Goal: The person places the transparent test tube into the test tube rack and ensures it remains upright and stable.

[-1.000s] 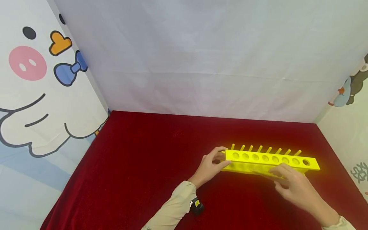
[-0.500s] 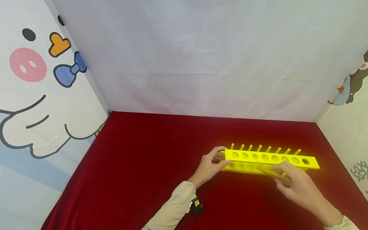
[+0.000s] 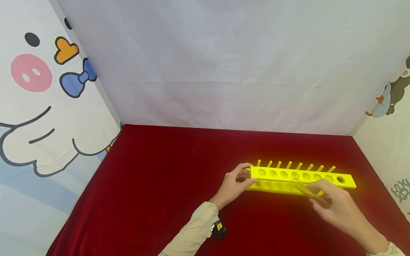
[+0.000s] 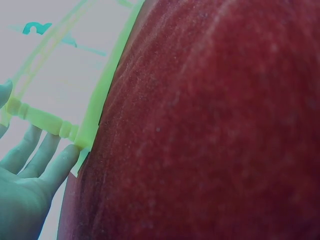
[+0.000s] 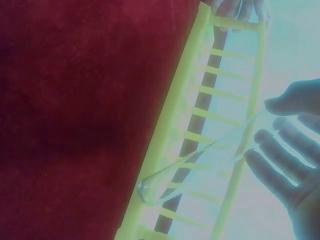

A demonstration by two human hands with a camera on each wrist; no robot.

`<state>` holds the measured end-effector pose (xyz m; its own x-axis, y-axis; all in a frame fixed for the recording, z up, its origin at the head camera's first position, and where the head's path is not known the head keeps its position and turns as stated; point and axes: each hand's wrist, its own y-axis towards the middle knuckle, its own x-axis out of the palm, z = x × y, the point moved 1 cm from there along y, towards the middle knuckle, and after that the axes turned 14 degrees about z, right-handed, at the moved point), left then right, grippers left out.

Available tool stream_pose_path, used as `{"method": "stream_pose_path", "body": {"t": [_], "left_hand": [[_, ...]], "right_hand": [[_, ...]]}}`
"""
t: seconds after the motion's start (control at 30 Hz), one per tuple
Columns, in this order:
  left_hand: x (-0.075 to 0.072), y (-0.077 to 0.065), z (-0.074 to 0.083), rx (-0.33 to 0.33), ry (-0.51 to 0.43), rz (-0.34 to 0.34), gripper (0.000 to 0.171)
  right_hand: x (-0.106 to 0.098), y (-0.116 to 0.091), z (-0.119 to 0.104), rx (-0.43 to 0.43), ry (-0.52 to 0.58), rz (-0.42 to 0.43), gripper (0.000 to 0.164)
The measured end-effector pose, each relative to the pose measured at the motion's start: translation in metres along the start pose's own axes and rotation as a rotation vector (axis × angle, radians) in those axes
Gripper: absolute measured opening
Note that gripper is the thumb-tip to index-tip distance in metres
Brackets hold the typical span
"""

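A bright yellow test tube rack (image 3: 301, 176) stands on the red cloth, with a row of round holes along its top bar and several pegs rising behind. My left hand (image 3: 232, 186) grips the rack's left end, thumb in front and fingers on the far side; the left wrist view shows them around the end post (image 4: 45, 120). In my right hand (image 3: 337, 206) a clear glass test tube (image 5: 155, 187) is held between thumb and fingers. It slants in front of the rack, rounded bottom away from the hand. Whether the tube touches the rack, I cannot tell.
Red velvet cloth (image 3: 160, 185) covers the table. A pale curtain (image 3: 224, 71) hangs behind it, and cartoon-printed panels (image 3: 35, 106) stand at both sides. A small black device (image 3: 219, 229) is at my left wrist.
My right hand has shifted slightly right with the test tube, which shows more plainly in front of the rack. The left hand and the rack have stayed almost still.
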<state>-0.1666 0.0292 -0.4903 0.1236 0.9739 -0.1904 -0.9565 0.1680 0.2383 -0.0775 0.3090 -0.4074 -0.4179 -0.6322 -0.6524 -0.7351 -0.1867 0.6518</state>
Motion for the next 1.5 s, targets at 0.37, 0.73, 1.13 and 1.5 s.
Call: {"method": "stream_pose_path", "body": {"t": [0.37, 0.73, 1.13, 1.5], "left_hand": [[-0.001, 0.001, 0.0, 0.015, 0.006, 0.002, 0.046], [0.0, 0.0, -0.002, 0.014, 0.009, 0.008, 0.045], [0.0, 0.001, -0.001, 0.017, 0.009, 0.009, 0.045], [0.001, 0.001, 0.0, 0.008, 0.009, 0.009, 0.043]], "right_hand": [[-0.007, -0.001, 0.002, 0.054, 0.032, 0.04, 0.057], [-0.015, 0.001, 0.002, 0.141, 0.074, 0.068, 0.054], [-0.026, 0.002, 0.001, 0.301, 0.144, 0.093, 0.047], [-0.034, 0.004, 0.0, 0.409, 0.044, 0.102, 0.038]]}}
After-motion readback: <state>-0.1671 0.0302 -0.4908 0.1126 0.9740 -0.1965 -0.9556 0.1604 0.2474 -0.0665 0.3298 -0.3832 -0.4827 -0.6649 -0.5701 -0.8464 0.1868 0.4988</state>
